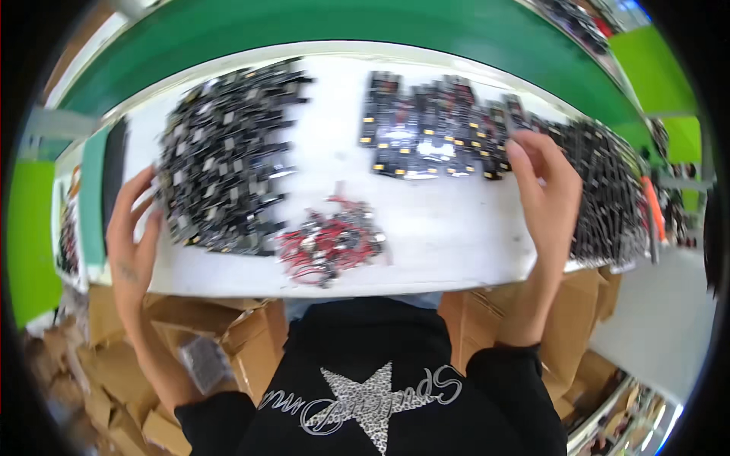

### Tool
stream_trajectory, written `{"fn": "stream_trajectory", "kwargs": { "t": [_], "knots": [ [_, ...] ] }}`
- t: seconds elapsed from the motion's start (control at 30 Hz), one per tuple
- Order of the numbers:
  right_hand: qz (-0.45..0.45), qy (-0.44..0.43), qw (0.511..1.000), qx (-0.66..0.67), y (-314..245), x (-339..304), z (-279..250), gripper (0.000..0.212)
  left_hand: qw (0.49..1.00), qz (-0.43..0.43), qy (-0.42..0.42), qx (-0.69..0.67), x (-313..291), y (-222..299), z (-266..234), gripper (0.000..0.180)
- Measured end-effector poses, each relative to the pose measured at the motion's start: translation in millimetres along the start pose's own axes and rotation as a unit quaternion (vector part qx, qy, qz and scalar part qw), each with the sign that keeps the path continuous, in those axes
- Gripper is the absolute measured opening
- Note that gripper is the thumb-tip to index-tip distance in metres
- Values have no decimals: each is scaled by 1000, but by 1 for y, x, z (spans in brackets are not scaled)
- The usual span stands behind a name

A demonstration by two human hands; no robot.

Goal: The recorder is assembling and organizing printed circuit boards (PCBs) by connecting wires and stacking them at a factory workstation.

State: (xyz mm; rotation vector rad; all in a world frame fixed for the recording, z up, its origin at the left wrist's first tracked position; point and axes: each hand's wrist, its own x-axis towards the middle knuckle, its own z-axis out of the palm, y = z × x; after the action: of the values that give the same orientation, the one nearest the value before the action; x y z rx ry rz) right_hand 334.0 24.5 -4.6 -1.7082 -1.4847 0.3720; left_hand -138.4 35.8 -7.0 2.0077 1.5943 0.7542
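My left hand (134, 228) is at the left edge of a broad pile of black circuit boards (228, 159). Its thumb and fingers are apart, and I see nothing held between them. Toward the right, my right hand (551, 186) pinches a narrow dark circuit board (511, 114), blurred and partly covered by the fingertips. Just left of that hand, rows of black circuit boards (426, 137) with yellow-white spots lie close together. A small heap of red and black wires with metallic parts (331, 242) sits near the front edge, between the two groups of boards.
All this lies on a white worktable (327, 114) with a green back panel (342, 26). Another dense stack of dark strips (608, 190) fills the right end, beside an orange object (652, 209). Below the front edge are open cardboard boxes (114, 380).
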Motion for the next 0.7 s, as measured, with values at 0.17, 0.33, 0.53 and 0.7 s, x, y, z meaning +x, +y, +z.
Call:
{"fn": "stream_trajectory", "kwargs": {
  "t": [0.17,0.33,0.53,0.7],
  "knots": [
    [-25,-3,990,-137,29,14,-15,29,998,-13,22,-50,-6,1,15,43],
    [-84,-6,970,-227,38,14,-9,51,996,51,80,2,-9,-2,29,44],
    [-89,-21,963,-252,38,37,-13,58,950,200,238,-15,-24,52,64,36],
    [-53,-40,967,-246,39,45,-30,43,934,295,119,-163,-35,122,124,27]
  ]
}}
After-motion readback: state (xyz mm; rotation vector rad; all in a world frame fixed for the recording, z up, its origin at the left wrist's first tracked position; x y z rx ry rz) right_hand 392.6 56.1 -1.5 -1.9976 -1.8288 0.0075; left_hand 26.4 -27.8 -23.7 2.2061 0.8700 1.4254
